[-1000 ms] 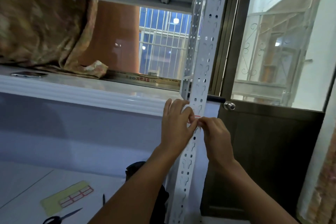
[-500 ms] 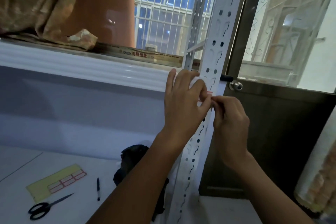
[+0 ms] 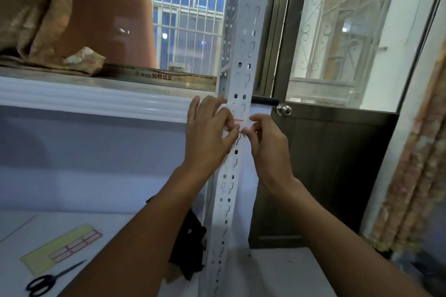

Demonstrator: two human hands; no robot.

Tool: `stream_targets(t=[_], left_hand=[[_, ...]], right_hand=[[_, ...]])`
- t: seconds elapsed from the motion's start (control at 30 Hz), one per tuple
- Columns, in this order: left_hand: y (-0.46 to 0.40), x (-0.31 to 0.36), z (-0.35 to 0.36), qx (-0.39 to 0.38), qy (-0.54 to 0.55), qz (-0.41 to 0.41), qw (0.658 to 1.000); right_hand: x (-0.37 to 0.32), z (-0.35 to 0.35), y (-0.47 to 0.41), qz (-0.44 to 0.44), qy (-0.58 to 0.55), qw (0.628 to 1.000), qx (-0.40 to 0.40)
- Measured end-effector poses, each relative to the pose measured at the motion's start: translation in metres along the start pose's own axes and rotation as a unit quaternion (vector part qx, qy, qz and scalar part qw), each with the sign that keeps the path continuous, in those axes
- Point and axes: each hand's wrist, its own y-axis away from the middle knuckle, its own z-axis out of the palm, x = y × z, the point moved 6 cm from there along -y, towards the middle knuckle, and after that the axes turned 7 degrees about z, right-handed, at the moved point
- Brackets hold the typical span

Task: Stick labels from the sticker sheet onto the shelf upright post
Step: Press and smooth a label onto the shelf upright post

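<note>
A white perforated shelf upright post (image 3: 243,38) runs up the middle of the view. A white label with a red border (image 3: 239,123) lies against the post at hand height. My left hand (image 3: 208,135) pinches the label's left end against the post. My right hand (image 3: 266,144) pinches its right end from the other side. Fingers hide most of the label. The yellow sticker sheet (image 3: 60,248), with a few red-bordered labels left on it, lies flat on the white surface at the lower left.
Black-handled scissors (image 3: 48,278) lie just below the sheet. A black bundle (image 3: 190,243) sits at the post's base. A white ledge (image 3: 96,99) with bunched curtain fabric (image 3: 36,19) is on the left. A dark door with a round knob (image 3: 284,110) stands right of the post.
The view has dropped and closed in on the post. Both hands stay on the label at the post; the pen seen earlier is now hidden behind my left forearm.
</note>
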Motion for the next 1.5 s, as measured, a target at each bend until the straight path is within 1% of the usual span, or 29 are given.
stream_targets(t=[0.1,0.23,0.33,0.43,0.5,0.57,0.7,0.8,0.87,0.93,0.97,1.0,1.07,1.1,1.13,1.17,1.2,1.27,1.37,1.43,1.5], left_hand=[[0.0,0.001,0.0,-0.003,0.01,-0.004,1.0],[0.001,0.0,0.001,0.011,0.021,-0.002,1.0],[0.002,-0.002,0.003,0.017,0.018,0.007,1.0],[0.002,-0.003,0.003,0.018,0.021,0.008,1.0],[0.002,-0.003,0.004,0.018,0.023,0.006,1.0],[0.002,-0.004,0.005,0.018,0.02,0.009,1.0],[0.004,-0.005,0.006,0.021,0.005,0.016,1.0],[0.004,-0.004,0.006,0.025,-0.001,0.016,1.0],[0.004,-0.004,0.007,0.028,-0.004,0.017,0.999],[0.004,-0.005,0.006,0.026,-0.007,0.017,0.999],[0.004,-0.005,0.006,0.024,-0.009,0.018,1.0],[0.004,-0.005,0.005,0.02,-0.011,0.02,1.0],[0.004,-0.005,0.005,0.017,-0.005,0.022,1.0],[0.004,-0.005,0.005,0.019,0.001,0.023,1.0],[0.004,-0.006,0.004,0.024,0.006,0.024,0.999],[0.004,-0.006,0.004,0.028,0.009,0.026,0.999],[0.005,-0.007,0.005,0.032,0.013,0.028,0.999],[0.005,-0.006,0.007,0.042,0.017,0.031,0.999],[0.005,-0.007,0.01,0.054,0.012,0.028,0.998],[0.005,-0.006,0.011,0.055,0.009,0.026,0.998],[0.005,-0.005,0.01,0.052,0.012,0.028,0.998]], right_hand=[[0.0,-0.003,-0.002,-0.018,0.028,0.999,-0.002],[-0.004,-0.003,0.0,-0.066,0.073,0.995,0.011],[-0.009,-0.002,0.003,-0.085,0.081,0.993,0.017],[-0.009,-0.002,0.003,-0.088,0.078,0.993,0.004],[-0.01,-0.003,0.0,-0.098,0.101,0.99,-0.007],[-0.016,-0.003,-0.003,-0.125,0.147,0.981,-0.013],[-0.032,-0.003,-0.006,-0.208,0.252,0.945,-0.013],[-0.028,0.003,-0.007,-0.231,0.308,0.923,-0.02],[-0.026,0.007,-0.007,-0.243,0.323,0.915,-0.016],[-0.027,0.01,-0.008,-0.249,0.314,0.916,-0.02],[-0.026,0.011,-0.009,-0.231,0.298,0.926,-0.026],[-0.022,0.01,-0.011,-0.195,0.266,0.943,-0.034],[0.001,0.004,-0.011,-0.054,0.156,0.985,-0.048],[0.017,0.003,-0.008,0.022,0.102,0.993,-0.053],[0.033,0.002,-0.003,0.08,0.061,0.993,-0.055],[0.046,0.0,0.003,0.117,0.047,0.991,-0.055],[0.057,-0.001,0.008,0.133,0.038,0.989,-0.052],[0.068,-0.002,0.017,0.117,0.047,0.99,-0.061],[0.057,0.002,0.021,0.035,0.063,0.993,-0.097],[0.046,0.0,0.018,0.02,0.022,0.997,-0.077],[0.028,-0.006,0.012,0.013,-0.038,0.999,-0.035]])
